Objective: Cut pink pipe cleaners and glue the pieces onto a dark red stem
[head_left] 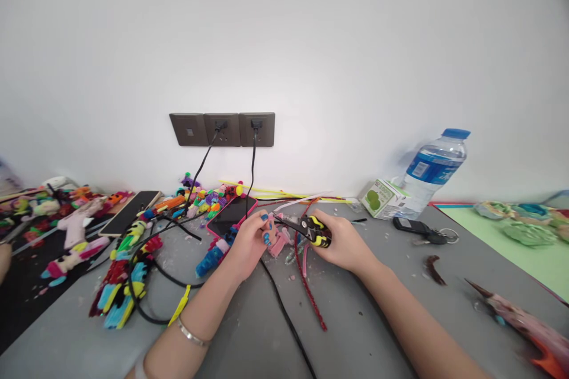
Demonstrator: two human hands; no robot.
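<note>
My right hand (340, 243) is closed round the yellow-and-black handles of a pair of pliers (306, 226). Their jaws point left, toward the fingertips of my left hand (255, 243). Those fingers, with blue nails, pinch a small pink fuzzy piece (279, 241) that looks like pipe cleaner work. Whether the jaws touch it I cannot tell. Below the pliers a dark red pipe cleaner (311, 296) trails down the grey table. A pink-edged phone (229, 219) lies just behind my left hand, with a blue fuzzy figure (211, 259) beside it.
Several colourful pipe cleaner figures (120, 284) and a dark phone (131, 213) lie left. Black cables (253, 166) run from wall sockets (222, 130). On the right are a water bottle (433, 172), a green-white box (383, 198), keys (424, 231) and a green sheet (489, 237).
</note>
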